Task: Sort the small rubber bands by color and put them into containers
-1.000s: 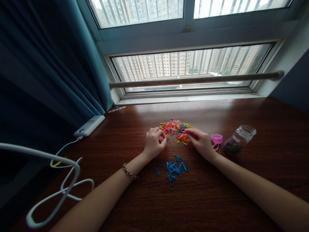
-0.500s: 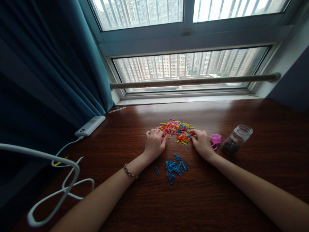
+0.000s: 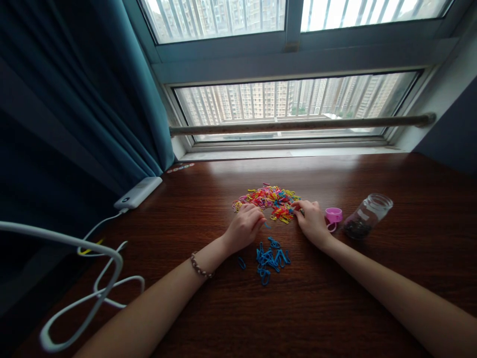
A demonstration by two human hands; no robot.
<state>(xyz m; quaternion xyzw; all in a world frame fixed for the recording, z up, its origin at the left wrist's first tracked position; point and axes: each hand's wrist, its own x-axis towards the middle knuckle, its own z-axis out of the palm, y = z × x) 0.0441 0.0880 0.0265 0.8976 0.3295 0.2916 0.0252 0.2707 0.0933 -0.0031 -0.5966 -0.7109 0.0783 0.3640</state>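
Observation:
My left hand is closed in a pinch on a small blue rubber band, just in front of a mixed heap of coloured rubber bands. My right hand rests at the heap's right edge. Its thumb and fingers are drawn together among the bands there; whether one is held is hidden. A separate pile of blue rubber bands lies nearer to me, between my forearms. One single blue band lies left of that pile.
Right of my right hand are a pink lid with a loop and a tilted clear jar with dark contents. A white power bank with a cable lies at the left, by the blue curtain. A window is behind the brown tabletop.
My left hand has come away from the heap's left edge, towards me and slightly right, with a blue rubber band in its fingertips. My right hand stays at the heap.

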